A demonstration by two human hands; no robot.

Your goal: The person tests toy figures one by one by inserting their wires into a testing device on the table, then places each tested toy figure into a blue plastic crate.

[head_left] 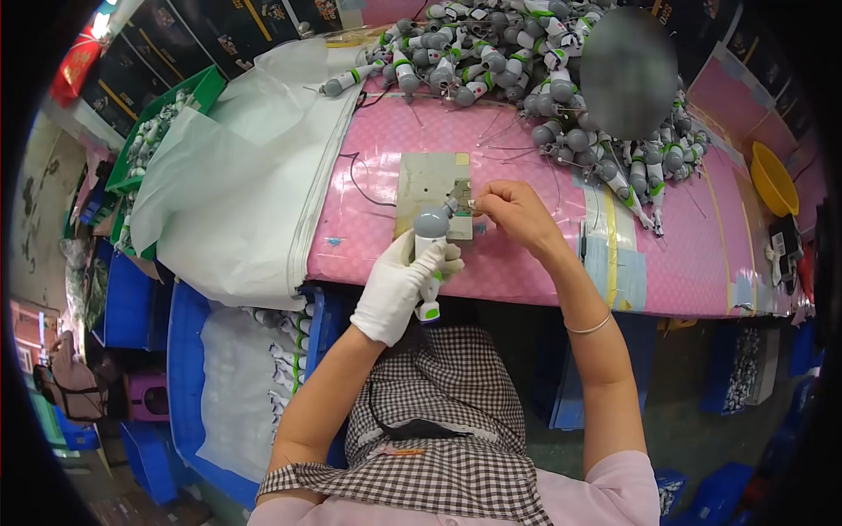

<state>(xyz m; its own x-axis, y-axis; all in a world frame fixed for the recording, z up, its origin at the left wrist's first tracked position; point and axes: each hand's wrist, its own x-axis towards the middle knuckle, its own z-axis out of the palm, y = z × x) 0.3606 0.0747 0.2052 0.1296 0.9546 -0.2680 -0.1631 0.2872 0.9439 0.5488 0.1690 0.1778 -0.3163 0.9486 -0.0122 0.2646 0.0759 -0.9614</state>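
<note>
My left hand [402, 279], in a white glove, is wrapped round a handheld device [431, 222] with a white and green body and a grey ball-shaped head. The device stands roughly upright, its short grey tip pointing up and to the right. My right hand [517, 215] is bare, its thumb and forefinger pinched together just right of that tip. Whatever lies in the pinch is too small to make out. Beneath both hands a flat metal plate fixture [423, 180] rests on the pink table covering [517, 276], and a dark cable [358, 180] runs from its left side.
Many similar devices [491, 63] are heaped at the back of the table. White sheets [237, 184] hang over its left part. A green crate [210, 88] and a blue bin [189, 351] of devices stand at left. A yellow basin [774, 180] sits far right.
</note>
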